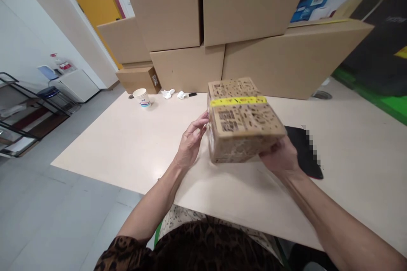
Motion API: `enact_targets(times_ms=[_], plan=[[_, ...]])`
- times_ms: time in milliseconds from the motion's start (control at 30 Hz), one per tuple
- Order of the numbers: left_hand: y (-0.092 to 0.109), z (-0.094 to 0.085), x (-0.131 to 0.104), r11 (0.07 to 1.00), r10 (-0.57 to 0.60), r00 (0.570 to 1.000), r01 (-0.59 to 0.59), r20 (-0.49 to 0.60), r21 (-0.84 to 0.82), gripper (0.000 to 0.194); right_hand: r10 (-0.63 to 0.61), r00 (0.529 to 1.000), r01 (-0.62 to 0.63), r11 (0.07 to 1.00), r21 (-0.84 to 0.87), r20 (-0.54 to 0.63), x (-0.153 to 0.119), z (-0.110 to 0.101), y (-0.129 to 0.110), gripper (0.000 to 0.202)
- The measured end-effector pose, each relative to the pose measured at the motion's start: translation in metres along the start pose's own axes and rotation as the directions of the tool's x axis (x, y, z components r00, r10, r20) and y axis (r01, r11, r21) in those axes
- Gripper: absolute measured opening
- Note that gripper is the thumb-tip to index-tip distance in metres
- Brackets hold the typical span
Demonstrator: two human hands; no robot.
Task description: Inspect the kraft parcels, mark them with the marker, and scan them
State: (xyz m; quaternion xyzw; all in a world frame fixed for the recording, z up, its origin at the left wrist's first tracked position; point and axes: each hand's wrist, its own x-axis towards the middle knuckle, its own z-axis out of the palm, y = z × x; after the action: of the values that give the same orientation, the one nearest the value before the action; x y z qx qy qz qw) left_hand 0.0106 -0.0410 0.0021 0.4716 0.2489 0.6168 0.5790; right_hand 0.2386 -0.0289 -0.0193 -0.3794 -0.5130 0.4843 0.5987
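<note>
A small printed cardboard box (238, 125) with a yellow tape strip (238, 100) across its top is tilted above the pale table, a little blurred. My right hand (281, 154) grips its lower right corner, with the fingertips hidden under the box. Against the box's left side rest the fingers of my left hand (192, 137), which are partly hidden behind its edge. The box sits between both hands.
Large cardboard boxes (187, 67) are stacked along the table's back. A paper cup (141, 98), crumpled tissues (168, 93) and a small black object (192, 94) lie before them. A black mat (302, 152) is at the right. The table (104, 144) ends at the left.
</note>
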Motion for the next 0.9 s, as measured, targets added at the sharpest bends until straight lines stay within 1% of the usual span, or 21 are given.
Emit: enact_targets(times_ms=[67, 133, 200, 267, 333, 467, 533, 633, 767, 833, 900], plan=[[-0.001, 0.001, 0.000, 0.998, -0.045, 0.998, 0.043, -0.046, -0.047, 0.050, 0.039, 0.998, -0.035, 0.997, 0.065, -0.055, 0.000, 0.003, -0.002, 0.034], [-0.003, 0.002, 0.001, 0.995, -0.088, 0.993, 0.084, -0.081, -0.053, 0.054, 0.087, 0.993, -0.076, 0.988, 0.134, -0.076, 0.001, 0.006, -0.004, 0.032], [-0.005, 0.002, 0.001, 0.992, -0.119, 0.989, 0.116, -0.085, -0.041, 0.061, 0.114, 0.992, -0.103, 0.981, 0.164, -0.060, 0.001, 0.009, -0.007, 0.033], [-0.007, 0.001, 0.000, 0.990, -0.136, 0.989, 0.135, -0.060, -0.030, 0.065, 0.112, 0.992, -0.102, 0.980, 0.170, -0.050, 0.000, 0.010, -0.010, 0.034], [-0.007, 0.000, -0.001, 0.993, -0.118, 0.993, 0.118, -0.030, -0.017, 0.066, 0.090, 0.995, -0.080, 0.981, 0.179, -0.049, -0.002, 0.008, -0.014, 0.036], [-0.003, -0.002, -0.004, 1.000, 0.004, 0.999, -0.004, 0.044, -0.001, 0.064, 0.079, 0.996, -0.064, 0.965, 0.256, -0.049, -0.005, 0.005, -0.026, 0.035], [0.001, -0.001, -0.005, 0.999, 0.026, 0.998, -0.025, 0.049, -0.021, 0.063, 0.061, 0.996, -0.037, 0.950, 0.311, -0.069, -0.004, 0.005, -0.030, 0.035], [0.006, 0.003, -0.005, 0.999, -0.015, 1.000, 0.015, -0.005, -0.049, 0.059, 0.033, 0.995, 0.001, 0.932, 0.361, -0.089, 0.001, 0.005, -0.031, 0.036], [0.006, 0.008, -0.002, 0.994, -0.096, 0.991, 0.091, -0.091, -0.060, 0.061, 0.088, 0.993, -0.053, 0.935, 0.350, -0.085, 0.005, 0.005, -0.024, 0.028], [0.002, 0.008, -0.001, 0.988, -0.153, 0.984, 0.149, -0.089, -0.047, 0.059, 0.138, 0.987, -0.105, 0.943, 0.315, -0.083, 0.005, 0.006, -0.020, 0.026], [-0.005, 0.006, 0.000, 0.977, -0.211, 0.976, 0.210, -0.050, -0.017, 0.056, 0.203, 0.976, -0.174, 0.945, 0.277, -0.078, 0.004, 0.008, -0.015, 0.027]])
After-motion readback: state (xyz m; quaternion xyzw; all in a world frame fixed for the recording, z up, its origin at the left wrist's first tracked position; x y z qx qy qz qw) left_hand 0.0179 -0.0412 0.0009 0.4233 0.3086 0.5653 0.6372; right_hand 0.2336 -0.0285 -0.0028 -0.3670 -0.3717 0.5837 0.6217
